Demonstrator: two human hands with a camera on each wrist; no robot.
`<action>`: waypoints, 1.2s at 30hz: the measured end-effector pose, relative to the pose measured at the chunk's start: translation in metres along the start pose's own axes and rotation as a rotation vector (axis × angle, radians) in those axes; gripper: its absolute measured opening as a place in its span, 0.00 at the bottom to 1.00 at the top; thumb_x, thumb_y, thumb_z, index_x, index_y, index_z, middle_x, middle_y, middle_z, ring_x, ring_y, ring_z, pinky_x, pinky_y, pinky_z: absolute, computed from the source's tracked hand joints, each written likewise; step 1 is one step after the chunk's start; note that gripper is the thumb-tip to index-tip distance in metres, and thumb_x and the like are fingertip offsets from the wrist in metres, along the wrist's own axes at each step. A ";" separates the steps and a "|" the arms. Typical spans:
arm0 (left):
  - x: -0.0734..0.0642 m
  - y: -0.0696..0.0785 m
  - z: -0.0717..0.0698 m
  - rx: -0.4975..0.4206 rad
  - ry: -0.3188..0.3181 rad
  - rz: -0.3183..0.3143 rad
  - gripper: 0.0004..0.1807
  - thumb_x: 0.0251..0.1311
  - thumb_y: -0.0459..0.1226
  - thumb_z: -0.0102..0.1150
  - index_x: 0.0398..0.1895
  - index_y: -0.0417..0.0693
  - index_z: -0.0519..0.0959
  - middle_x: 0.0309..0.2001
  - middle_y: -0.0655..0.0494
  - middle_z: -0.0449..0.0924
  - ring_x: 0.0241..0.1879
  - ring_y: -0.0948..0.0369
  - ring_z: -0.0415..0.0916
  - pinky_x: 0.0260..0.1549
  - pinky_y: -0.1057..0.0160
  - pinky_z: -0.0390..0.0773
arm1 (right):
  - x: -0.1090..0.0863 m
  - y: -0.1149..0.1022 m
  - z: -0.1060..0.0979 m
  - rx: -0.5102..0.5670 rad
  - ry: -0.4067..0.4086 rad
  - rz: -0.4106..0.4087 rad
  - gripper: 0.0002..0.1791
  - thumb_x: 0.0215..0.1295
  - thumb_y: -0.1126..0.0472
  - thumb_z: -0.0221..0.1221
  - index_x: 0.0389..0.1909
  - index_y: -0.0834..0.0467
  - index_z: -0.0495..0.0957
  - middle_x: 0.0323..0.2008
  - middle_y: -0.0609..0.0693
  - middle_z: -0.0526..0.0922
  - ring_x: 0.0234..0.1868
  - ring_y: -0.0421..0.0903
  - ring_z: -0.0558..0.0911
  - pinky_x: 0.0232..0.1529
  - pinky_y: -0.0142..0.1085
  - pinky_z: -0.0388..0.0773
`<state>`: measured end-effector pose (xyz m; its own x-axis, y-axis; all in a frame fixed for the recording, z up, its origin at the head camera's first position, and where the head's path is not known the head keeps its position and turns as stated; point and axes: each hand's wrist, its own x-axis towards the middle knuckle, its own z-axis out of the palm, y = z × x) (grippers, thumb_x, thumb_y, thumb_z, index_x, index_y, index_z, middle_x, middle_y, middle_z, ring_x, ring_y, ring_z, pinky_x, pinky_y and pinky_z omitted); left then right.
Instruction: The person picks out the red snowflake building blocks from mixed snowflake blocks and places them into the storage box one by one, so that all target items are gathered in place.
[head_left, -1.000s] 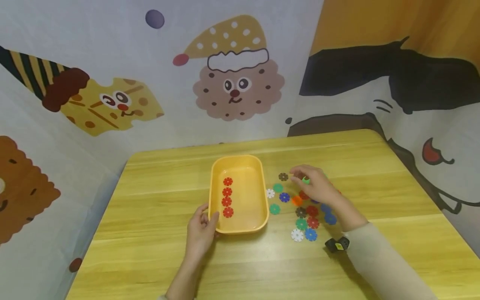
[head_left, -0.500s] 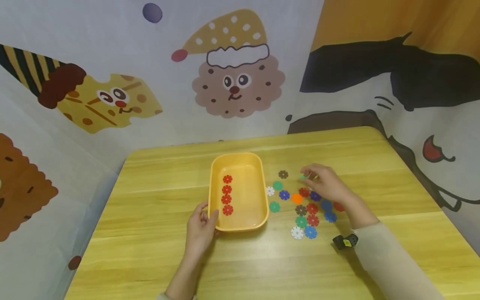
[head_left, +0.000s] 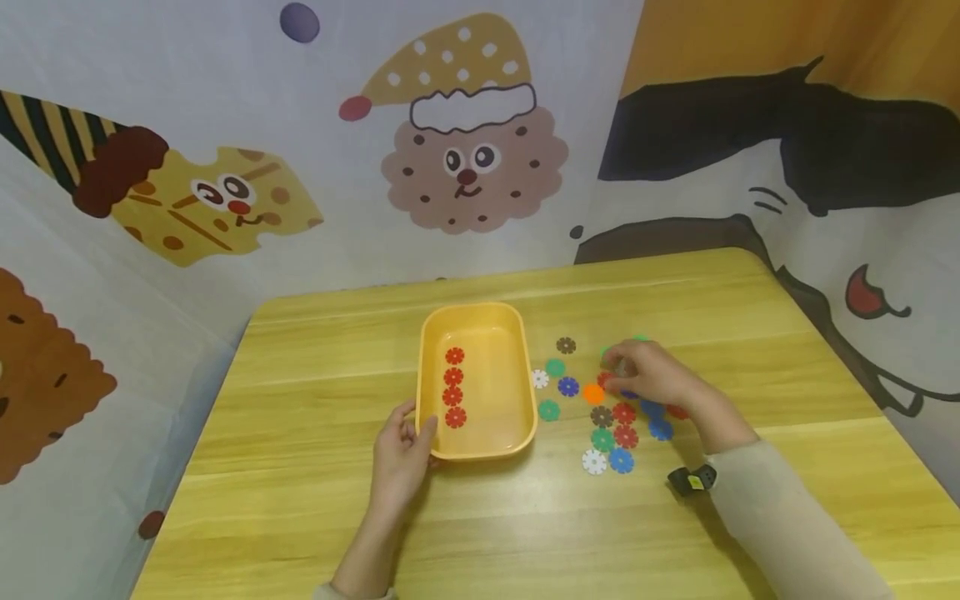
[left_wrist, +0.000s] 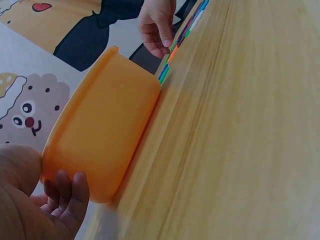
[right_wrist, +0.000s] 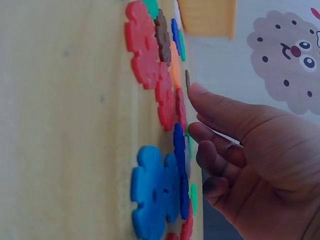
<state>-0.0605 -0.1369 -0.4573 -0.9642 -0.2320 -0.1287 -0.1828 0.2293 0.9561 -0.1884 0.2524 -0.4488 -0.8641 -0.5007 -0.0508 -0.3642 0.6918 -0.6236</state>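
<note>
A yellow-orange plastic tray (head_left: 498,387) sits on the table, with several red notched plastic discs (head_left: 453,396) in a column along its left side. My left hand (head_left: 401,458) grips the tray's near left corner, thumb over the rim and fingers outside. To the tray's right, my right hand (head_left: 652,375) hovers low over scattered discs, its fingers loosely bent. Nothing shows between thumb and fingers in the right wrist view. A red disc (head_left: 604,381) lies by the fingertips, partly hidden by them; an orange disc (head_left: 594,394) is just left of it.
Loose discs in several colours lie around the right hand, among them a blue disc (head_left: 621,460), a white disc (head_left: 595,462) and a brown disc (head_left: 566,345). The wooden table (head_left: 322,375) ends at a cartoon-printed cloth (head_left: 337,242) behind it.
My right hand has shifted to the right and then slightly nearer, from a green disc toward a red one; the green disc stays on the table. The left hand keeps its grip on the tray.
</note>
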 end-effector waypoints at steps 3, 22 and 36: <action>0.000 0.001 0.000 -0.008 -0.003 0.000 0.28 0.69 0.36 0.62 0.69 0.36 0.68 0.25 0.53 0.70 0.20 0.57 0.76 0.21 0.59 0.84 | 0.001 0.001 0.001 -0.016 -0.012 -0.005 0.16 0.60 0.61 0.72 0.47 0.61 0.83 0.37 0.49 0.82 0.35 0.44 0.78 0.37 0.39 0.80; 0.000 0.002 0.000 -0.002 -0.002 -0.005 0.28 0.69 0.37 0.62 0.69 0.37 0.68 0.24 0.54 0.69 0.19 0.59 0.74 0.19 0.63 0.82 | 0.001 -0.004 0.000 -0.011 -0.080 -0.012 0.16 0.61 0.63 0.71 0.45 0.65 0.78 0.39 0.54 0.78 0.40 0.49 0.76 0.41 0.42 0.78; 0.002 0.000 0.001 0.032 0.009 -0.012 0.27 0.70 0.37 0.61 0.68 0.36 0.69 0.24 0.54 0.69 0.18 0.61 0.72 0.16 0.67 0.78 | 0.006 -0.003 -0.001 0.033 -0.090 -0.017 0.21 0.61 0.65 0.70 0.50 0.65 0.73 0.32 0.51 0.82 0.28 0.42 0.78 0.30 0.34 0.79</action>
<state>-0.0629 -0.1365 -0.4574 -0.9602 -0.2431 -0.1376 -0.2006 0.2570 0.9454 -0.1924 0.2479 -0.4468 -0.8228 -0.5578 -0.1089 -0.3654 0.6659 -0.6504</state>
